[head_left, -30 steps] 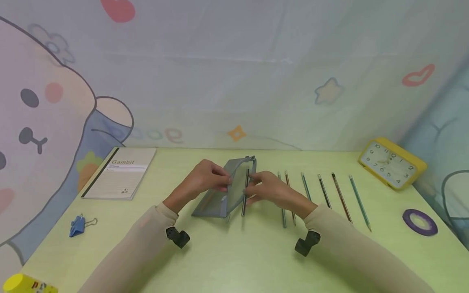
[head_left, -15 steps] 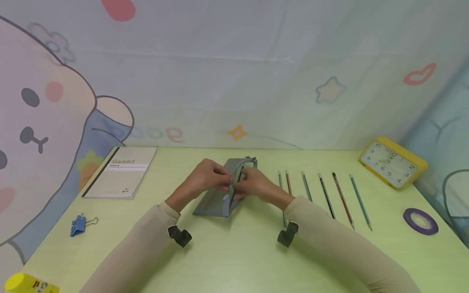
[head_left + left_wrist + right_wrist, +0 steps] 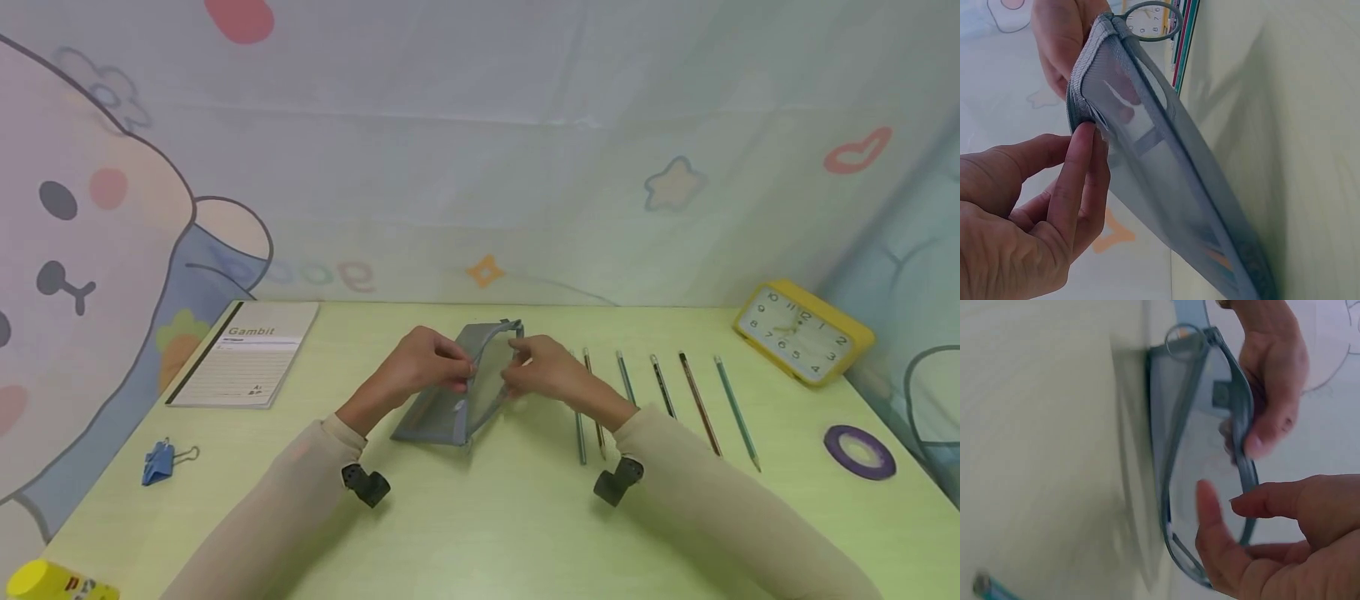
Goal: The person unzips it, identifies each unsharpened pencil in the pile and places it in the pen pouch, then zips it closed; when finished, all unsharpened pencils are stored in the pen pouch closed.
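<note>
A grey mesh zip pencil case (image 3: pixel 438 417) lies on the table with its mouth held wide. My left hand (image 3: pixel 426 362) pinches the zip edge between thumb and fingers, as the left wrist view also shows. Through the mesh there, orange and teal pencils (image 3: pixel 1219 259) show at the lower end. My right hand (image 3: pixel 546 368) is at the opposite side of the mouth, fingertips right at the rim. In the right wrist view its thumb and index finger (image 3: pixel 1266 501) are spread apart with nothing between them. A wire ring (image 3: pixel 1186 342) hangs at the case's corner.
Several pencils (image 3: pixel 738 412) lie in a row right of the case. Beyond them are a yellow alarm clock (image 3: pixel 802 333) and a purple tape roll (image 3: pixel 835 450). To the left are a notebook (image 3: pixel 243 358), a blue binder clip (image 3: pixel 157 464) and a yellow-capped container (image 3: pixel 45 581).
The right hand carried a dark pencil to the case's mouth and let it go inside. It has since drawn back right, its fingers apart. The left hand stays on the edge.
</note>
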Action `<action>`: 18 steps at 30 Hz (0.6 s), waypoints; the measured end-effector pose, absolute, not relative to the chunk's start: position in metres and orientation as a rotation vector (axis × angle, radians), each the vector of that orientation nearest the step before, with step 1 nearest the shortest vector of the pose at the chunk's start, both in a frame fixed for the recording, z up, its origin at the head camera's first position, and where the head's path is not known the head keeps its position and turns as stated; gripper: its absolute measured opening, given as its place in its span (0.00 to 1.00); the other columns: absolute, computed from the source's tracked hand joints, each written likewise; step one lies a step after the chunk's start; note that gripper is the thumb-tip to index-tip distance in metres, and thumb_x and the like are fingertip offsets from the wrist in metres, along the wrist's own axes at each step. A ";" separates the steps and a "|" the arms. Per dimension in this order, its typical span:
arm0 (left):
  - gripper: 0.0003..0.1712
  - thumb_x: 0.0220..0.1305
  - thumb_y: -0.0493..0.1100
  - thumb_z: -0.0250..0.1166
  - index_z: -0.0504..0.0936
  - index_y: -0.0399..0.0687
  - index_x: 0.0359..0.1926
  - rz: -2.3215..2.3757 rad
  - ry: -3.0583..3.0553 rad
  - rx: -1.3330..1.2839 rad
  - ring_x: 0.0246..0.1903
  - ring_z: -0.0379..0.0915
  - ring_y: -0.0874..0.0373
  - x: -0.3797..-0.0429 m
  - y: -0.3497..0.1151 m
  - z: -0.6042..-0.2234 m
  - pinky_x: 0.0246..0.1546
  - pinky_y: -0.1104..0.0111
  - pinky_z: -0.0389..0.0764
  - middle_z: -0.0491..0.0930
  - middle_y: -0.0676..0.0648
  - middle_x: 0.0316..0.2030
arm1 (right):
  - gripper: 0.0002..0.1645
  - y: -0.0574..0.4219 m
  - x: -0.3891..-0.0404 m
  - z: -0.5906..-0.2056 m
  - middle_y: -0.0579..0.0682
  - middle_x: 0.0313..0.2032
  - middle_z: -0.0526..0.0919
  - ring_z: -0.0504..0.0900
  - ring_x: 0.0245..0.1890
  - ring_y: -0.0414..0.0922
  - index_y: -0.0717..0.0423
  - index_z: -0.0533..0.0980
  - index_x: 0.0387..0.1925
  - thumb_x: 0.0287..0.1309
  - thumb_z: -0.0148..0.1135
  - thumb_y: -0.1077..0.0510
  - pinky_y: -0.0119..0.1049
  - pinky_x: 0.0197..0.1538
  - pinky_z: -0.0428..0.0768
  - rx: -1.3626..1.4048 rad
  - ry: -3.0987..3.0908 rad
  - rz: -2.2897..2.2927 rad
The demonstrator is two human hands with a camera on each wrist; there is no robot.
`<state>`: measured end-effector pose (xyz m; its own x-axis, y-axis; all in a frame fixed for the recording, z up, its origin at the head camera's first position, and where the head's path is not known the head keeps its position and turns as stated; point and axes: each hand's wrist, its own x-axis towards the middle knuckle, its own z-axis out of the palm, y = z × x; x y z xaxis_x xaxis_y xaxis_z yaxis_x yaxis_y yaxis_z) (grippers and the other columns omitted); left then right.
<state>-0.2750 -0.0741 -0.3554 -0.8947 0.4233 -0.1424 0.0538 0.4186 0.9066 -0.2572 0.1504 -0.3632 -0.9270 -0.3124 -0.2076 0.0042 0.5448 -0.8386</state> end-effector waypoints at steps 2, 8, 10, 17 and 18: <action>0.10 0.64 0.38 0.70 0.89 0.35 0.42 1.468 2.327 0.415 0.32 0.89 0.53 -0.276 -0.075 -0.356 0.47 0.58 0.88 0.88 0.38 0.43 | 0.35 0.162 -0.257 -0.359 0.65 0.55 0.80 0.89 0.42 0.53 0.68 0.60 0.74 0.69 0.53 0.60 0.45 0.50 0.88 -0.310 2.526 -1.243; 0.12 0.64 0.39 0.70 0.88 0.35 0.45 1.456 2.329 0.405 0.31 0.88 0.56 -0.276 -0.077 -0.355 0.48 0.61 0.88 0.87 0.38 0.44 | 0.30 0.192 -0.254 -0.345 0.69 0.50 0.83 0.90 0.32 0.53 0.74 0.66 0.68 0.70 0.51 0.63 0.39 0.38 0.87 -0.401 2.782 -0.847; 0.12 0.64 0.39 0.70 0.88 0.35 0.45 1.459 2.326 0.393 0.31 0.88 0.57 -0.275 -0.078 -0.355 0.47 0.62 0.88 0.87 0.38 0.45 | 0.30 0.196 -0.253 -0.344 0.68 0.46 0.85 0.89 0.30 0.52 0.77 0.64 0.68 0.69 0.52 0.64 0.37 0.36 0.85 -0.369 2.813 -0.760; 0.12 0.64 0.38 0.70 0.88 0.34 0.45 1.480 2.306 0.387 0.28 0.87 0.62 -0.275 -0.078 -0.358 0.48 0.58 0.88 0.87 0.37 0.44 | 0.28 0.196 -0.248 -0.356 0.64 0.38 0.84 0.87 0.22 0.49 0.79 0.66 0.63 0.68 0.56 0.65 0.27 0.23 0.72 -0.250 2.772 -0.569; 0.12 0.64 0.37 0.70 0.88 0.33 0.44 1.482 2.306 0.393 0.28 0.86 0.62 -0.276 -0.078 -0.358 0.48 0.58 0.88 0.87 0.37 0.44 | 0.24 0.195 -0.247 -0.359 0.61 0.34 0.83 0.86 0.21 0.49 0.78 0.68 0.60 0.67 0.56 0.66 0.27 0.22 0.71 -0.243 2.763 -0.554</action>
